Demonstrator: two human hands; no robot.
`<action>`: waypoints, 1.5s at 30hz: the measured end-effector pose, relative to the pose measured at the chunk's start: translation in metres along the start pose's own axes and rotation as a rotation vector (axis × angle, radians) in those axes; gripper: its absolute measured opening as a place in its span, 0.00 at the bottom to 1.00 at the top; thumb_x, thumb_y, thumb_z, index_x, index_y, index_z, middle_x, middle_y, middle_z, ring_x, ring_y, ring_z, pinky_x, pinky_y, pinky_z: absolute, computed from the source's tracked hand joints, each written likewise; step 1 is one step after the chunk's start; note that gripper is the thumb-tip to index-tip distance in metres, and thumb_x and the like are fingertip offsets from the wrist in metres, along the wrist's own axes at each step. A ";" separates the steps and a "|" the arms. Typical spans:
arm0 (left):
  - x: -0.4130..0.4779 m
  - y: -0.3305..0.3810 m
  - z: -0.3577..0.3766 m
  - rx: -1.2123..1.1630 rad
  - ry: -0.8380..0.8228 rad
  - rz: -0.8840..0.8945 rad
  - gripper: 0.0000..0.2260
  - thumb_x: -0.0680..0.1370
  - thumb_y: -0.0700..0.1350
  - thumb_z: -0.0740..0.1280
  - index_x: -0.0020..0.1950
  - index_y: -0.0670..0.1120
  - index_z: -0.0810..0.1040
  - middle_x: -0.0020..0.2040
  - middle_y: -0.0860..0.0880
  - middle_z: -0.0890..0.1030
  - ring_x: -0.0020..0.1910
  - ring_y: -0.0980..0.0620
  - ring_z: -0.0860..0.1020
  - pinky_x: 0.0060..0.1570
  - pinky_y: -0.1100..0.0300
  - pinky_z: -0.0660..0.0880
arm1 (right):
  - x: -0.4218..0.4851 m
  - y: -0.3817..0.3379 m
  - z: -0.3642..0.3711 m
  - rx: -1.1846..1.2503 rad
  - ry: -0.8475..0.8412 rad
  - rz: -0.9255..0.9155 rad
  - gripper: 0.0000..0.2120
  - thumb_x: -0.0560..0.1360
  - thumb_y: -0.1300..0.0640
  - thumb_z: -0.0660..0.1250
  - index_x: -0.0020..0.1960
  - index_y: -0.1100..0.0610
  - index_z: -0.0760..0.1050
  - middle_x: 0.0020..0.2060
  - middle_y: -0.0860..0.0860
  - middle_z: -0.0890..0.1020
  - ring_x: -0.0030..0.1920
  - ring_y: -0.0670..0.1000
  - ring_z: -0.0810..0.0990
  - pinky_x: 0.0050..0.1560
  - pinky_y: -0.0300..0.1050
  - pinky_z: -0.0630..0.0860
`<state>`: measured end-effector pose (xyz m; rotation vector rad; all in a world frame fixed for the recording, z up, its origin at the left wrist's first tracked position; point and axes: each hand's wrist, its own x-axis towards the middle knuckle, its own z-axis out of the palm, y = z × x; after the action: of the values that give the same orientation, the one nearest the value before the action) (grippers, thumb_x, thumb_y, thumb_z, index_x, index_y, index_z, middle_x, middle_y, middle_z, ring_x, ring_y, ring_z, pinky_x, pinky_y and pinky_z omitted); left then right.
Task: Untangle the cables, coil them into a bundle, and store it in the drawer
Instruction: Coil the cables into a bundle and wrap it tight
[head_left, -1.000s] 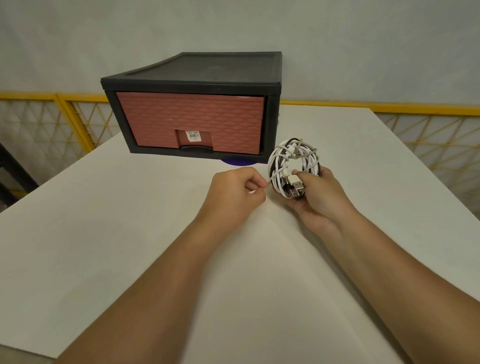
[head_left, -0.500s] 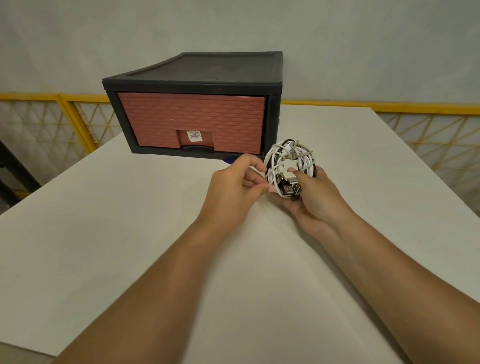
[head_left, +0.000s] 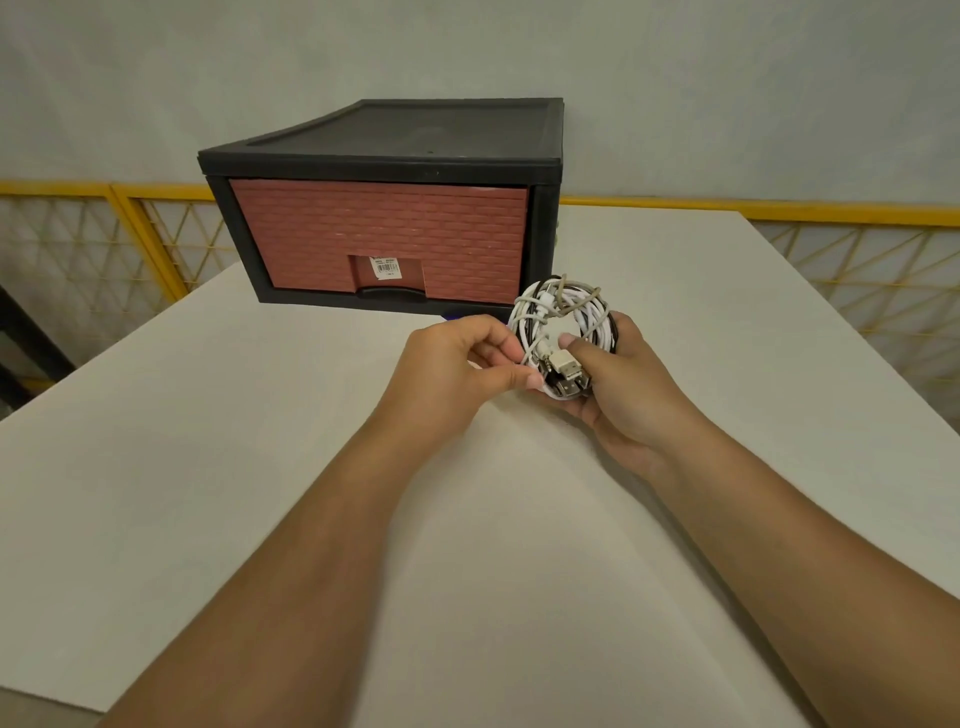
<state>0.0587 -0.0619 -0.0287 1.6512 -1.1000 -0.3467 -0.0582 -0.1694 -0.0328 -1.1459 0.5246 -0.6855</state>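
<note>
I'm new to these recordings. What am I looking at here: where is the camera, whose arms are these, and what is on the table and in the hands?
There is no machine here. A person works with bare hands, and the one picture comes from a camera worn on the head, looking forward and down, so the two arms reaching in from below are the wearer's own. The right hand holds a coiled bundle of white and dark cables, with its plugs facing the camera. The left hand pinches the bundle's left edge. On the white table stands a black box with one reddish drawer, which is closed. A yellow railing runs behind.
</note>
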 end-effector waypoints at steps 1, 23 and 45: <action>-0.001 0.000 0.000 0.024 0.011 0.012 0.09 0.66 0.43 0.80 0.38 0.50 0.80 0.34 0.55 0.79 0.35 0.61 0.74 0.40 0.69 0.69 | 0.000 0.000 0.000 -0.025 0.008 -0.015 0.16 0.80 0.63 0.62 0.67 0.57 0.67 0.58 0.56 0.80 0.55 0.55 0.82 0.49 0.52 0.82; 0.000 -0.003 0.010 -0.270 0.004 -0.075 0.08 0.74 0.38 0.75 0.43 0.49 0.79 0.53 0.39 0.83 0.46 0.48 0.83 0.54 0.38 0.76 | 0.000 -0.001 0.002 0.008 -0.052 -0.100 0.31 0.65 0.69 0.71 0.66 0.58 0.68 0.56 0.59 0.81 0.55 0.54 0.82 0.54 0.52 0.80; 0.001 -0.001 0.014 -0.212 0.163 0.071 0.11 0.71 0.34 0.76 0.38 0.49 0.79 0.51 0.50 0.77 0.44 0.52 0.84 0.47 0.62 0.78 | 0.000 -0.007 -0.003 -0.057 -0.178 -0.094 0.28 0.72 0.71 0.67 0.69 0.54 0.67 0.60 0.53 0.80 0.60 0.53 0.80 0.57 0.49 0.79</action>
<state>0.0496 -0.0716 -0.0345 1.4241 -0.9627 -0.2682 -0.0619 -0.1728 -0.0268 -1.2786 0.3427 -0.6452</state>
